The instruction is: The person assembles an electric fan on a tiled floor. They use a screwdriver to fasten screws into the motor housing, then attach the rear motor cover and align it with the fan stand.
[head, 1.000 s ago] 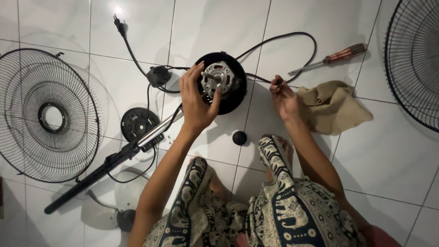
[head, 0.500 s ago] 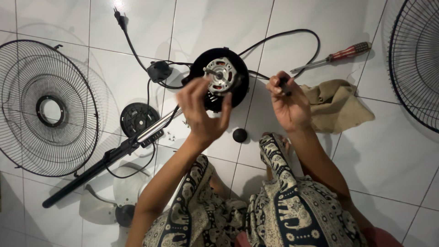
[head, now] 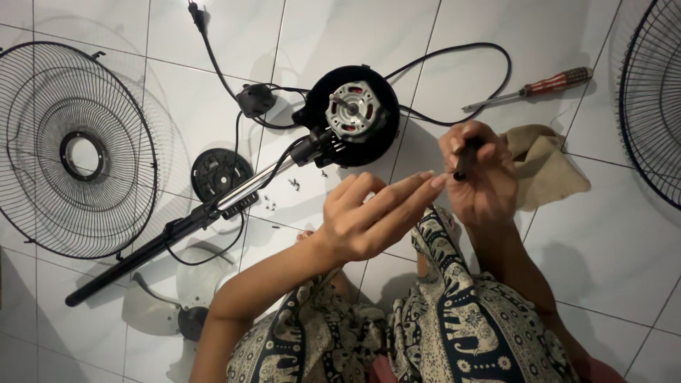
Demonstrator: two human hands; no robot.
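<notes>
Right hand (head: 482, 177) pinching a small dark cylindrical part (head: 464, 159), long axis near upright, tilted slightly (matte black, stubby), held above the tiled floor (head: 610, 234) beside a beige cloth (head: 550, 170), left hand (head: 369, 216) empty, fingers (head: 418, 184) stretched toward it, fan motor (head: 355, 110) beyond.

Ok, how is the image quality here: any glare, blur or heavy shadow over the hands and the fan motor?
Head view: a ceiling-light glare spot sits on the glossy tile floor at the top edge, near the plug. The left hand is slightly soft, the right hand and its small dark part sharper. The fan motor is crisp. Shadows are soft; the frame corners darken, and the grilles bow a little.
</notes>
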